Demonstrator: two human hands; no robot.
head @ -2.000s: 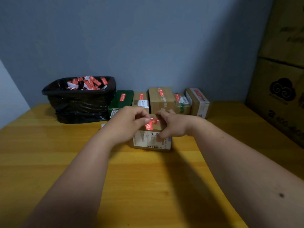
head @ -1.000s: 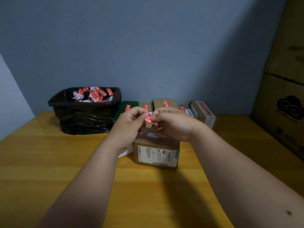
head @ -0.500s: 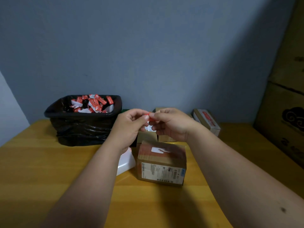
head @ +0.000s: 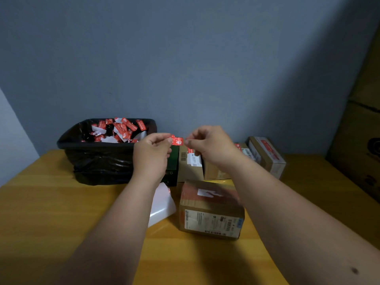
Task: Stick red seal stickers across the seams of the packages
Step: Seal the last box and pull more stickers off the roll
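Bin: a black-lined bin (head: 98, 159) at the far left of the worktop (head: 51, 212), holding red and white scraps.
Left hand: the left hand (head: 152, 155) is raised, its fingers pinching the left end of the red seal sticker (head: 177, 140).
Backing sheet: a white sheet (head: 162, 204) lies on the worktop beneath the left forearm.
Sticker: held in the air between both hands, above the near package (head: 211, 212).
Right hand: the right hand (head: 209, 145) pinches the sticker's right end.
Far row: sealed packages (head: 265, 155) along the wall.
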